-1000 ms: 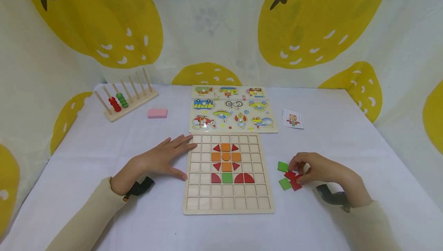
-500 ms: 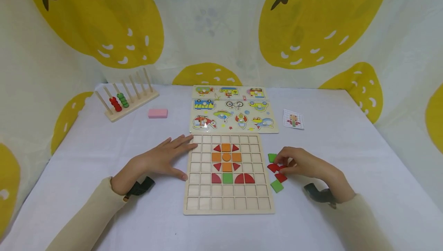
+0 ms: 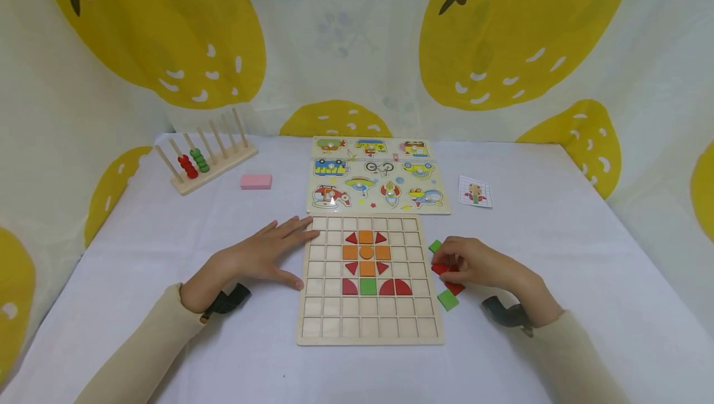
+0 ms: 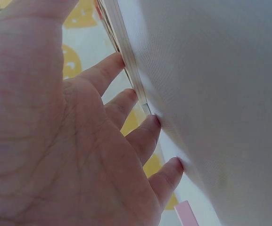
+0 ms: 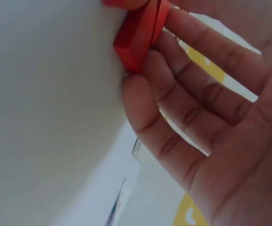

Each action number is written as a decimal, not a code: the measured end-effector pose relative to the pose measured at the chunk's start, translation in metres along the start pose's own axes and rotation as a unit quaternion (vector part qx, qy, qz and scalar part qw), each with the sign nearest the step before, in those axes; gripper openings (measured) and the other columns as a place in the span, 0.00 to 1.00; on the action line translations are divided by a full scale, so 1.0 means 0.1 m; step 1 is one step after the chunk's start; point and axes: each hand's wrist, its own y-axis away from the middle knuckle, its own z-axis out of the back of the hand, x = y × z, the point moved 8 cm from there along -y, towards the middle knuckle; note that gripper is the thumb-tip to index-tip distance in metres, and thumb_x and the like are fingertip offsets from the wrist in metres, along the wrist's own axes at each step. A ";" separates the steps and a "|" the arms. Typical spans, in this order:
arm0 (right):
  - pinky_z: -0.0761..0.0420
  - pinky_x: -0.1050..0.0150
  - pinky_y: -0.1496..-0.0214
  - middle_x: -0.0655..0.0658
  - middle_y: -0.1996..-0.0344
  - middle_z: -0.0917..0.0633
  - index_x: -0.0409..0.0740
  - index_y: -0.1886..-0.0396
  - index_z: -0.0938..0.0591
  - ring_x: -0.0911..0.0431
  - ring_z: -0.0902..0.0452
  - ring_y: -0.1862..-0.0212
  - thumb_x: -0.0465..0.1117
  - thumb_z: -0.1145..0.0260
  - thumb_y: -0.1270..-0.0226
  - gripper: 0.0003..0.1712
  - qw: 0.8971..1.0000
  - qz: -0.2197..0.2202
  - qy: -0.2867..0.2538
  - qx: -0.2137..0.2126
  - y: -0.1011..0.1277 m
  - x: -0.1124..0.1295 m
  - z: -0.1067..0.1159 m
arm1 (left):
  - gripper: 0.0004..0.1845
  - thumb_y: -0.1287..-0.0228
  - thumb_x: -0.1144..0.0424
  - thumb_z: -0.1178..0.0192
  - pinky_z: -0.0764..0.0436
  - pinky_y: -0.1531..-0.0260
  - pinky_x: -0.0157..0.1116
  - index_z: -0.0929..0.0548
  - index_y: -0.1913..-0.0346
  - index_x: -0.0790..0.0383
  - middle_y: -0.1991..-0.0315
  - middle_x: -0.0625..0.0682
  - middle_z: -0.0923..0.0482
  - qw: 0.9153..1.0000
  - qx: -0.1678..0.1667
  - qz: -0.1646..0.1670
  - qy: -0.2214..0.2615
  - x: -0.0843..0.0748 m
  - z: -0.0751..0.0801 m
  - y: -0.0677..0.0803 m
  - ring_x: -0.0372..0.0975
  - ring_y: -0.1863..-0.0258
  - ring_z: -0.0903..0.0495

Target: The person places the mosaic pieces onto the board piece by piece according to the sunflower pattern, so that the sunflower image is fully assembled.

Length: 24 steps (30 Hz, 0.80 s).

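The left hand [image 3: 262, 255] lies flat on the table [image 3: 167, 237] with its fingers spread and straight, fingertips touching the left edge of the wooden grid board [image 3: 369, 329]; it holds nothing, and it would do best to press there so the board does not slide while a piece goes in. On the board, orange squares with an orange circle between them and red triangles [image 3: 350, 238] at the corners form a flower head, with a green square [image 3: 367, 287] and red half-round pieces beside it in the row below. Just right of the board, the right hand [image 3: 480, 264] has its fingers curled round red pieces [image 3: 440, 269], pinched between fingertips and thumb as the right wrist view shows; one green piece [image 3: 435, 246] peeks out above the fingers and another [image 3: 447, 300] lies on the table just below them. It seems wise to separate a single red piece from the cluster, turn it to match its cell, and lower it flat rather than on edge. The pattern card [image 3: 476, 193], farther back on the right, probably serves for checking.
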 end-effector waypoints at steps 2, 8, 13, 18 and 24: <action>0.20 0.70 0.66 0.50 0.64 0.20 0.41 0.58 0.16 0.57 0.26 0.64 0.33 0.29 0.42 0.12 1.000 -0.003 0.008 -0.001 -0.01 0.01 0.00 | 0.53 0.51 0.39 0.29 0.58 0.28 0.60 0.41 0.24 0.54 0.22 0.56 0.55 1.000 0.000 0.001 -0.001 0.00 0.00 0.00 0.55 0.23 0.58; 0.19 0.69 0.65 0.50 0.65 0.21 0.41 0.58 0.16 0.57 0.26 0.64 0.33 0.29 0.42 0.12 1.000 0.001 0.024 -0.006 -0.01 0.07 0.04 | 0.53 0.51 0.39 0.29 0.58 0.28 0.60 0.41 0.24 0.54 0.22 0.56 0.55 1.000 0.000 0.001 -0.001 0.00 0.00 0.00 0.55 0.23 0.57; 0.17 0.66 0.64 0.49 0.63 0.20 0.41 0.57 0.16 0.56 0.24 0.64 0.30 0.30 0.42 0.12 0.999 0.026 0.025 0.005 -0.04 0.18 0.05 | 0.53 0.51 0.39 0.29 0.58 0.28 0.60 0.41 0.25 0.54 0.22 0.56 0.55 1.000 0.001 0.005 0.000 0.00 0.00 0.00 0.55 0.23 0.57; 0.17 0.65 0.60 0.50 0.60 0.20 0.43 0.55 0.16 0.55 0.25 0.61 0.34 0.31 0.39 0.12 0.999 0.032 0.021 0.033 -0.13 0.32 0.01 | 0.53 0.51 0.38 0.29 0.58 0.28 0.60 0.41 0.24 0.53 0.21 0.55 0.55 1.000 0.001 0.009 -0.003 0.02 -0.02 0.00 0.54 0.23 0.57; 0.18 0.63 0.57 0.51 0.59 0.21 0.44 0.55 0.16 0.55 0.25 0.59 0.37 0.31 0.37 0.11 0.997 0.041 0.034 0.050 -0.26 0.49 -0.07 | 0.53 0.51 0.37 0.29 0.58 0.28 0.60 0.41 0.24 0.52 0.21 0.55 0.55 1.000 0.001 0.006 -0.001 0.02 -0.01 0.00 0.54 0.23 0.57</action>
